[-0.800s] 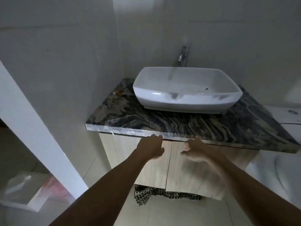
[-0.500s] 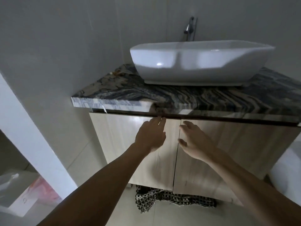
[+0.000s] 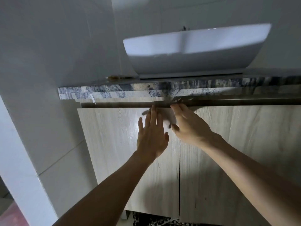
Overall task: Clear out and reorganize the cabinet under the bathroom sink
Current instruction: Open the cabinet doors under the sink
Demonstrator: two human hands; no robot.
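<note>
- Cabinet [image 3: 211,160] sits under the stone counter [image 3: 146,91], both wood doors closed, thin dark seam running down between them.
- Left hand [image 3: 152,136]: fingers straight and slightly spread, pointing up over the left door [image 3: 117,144], tips right at the dark gap under the counter. Can't tell whether the palm actually touches the wood.
- Right hand [image 3: 190,126]: fingers loosely bent and apart, not gripping anything, tips up near the top edge of the right door [image 3: 236,160], just beside the left hand. It's a bit blurry.
- White sink [image 3: 195,51] sits on the counter above.
- A dark patterned mat [image 3: 154,221] pokes out below the doors.
</note>
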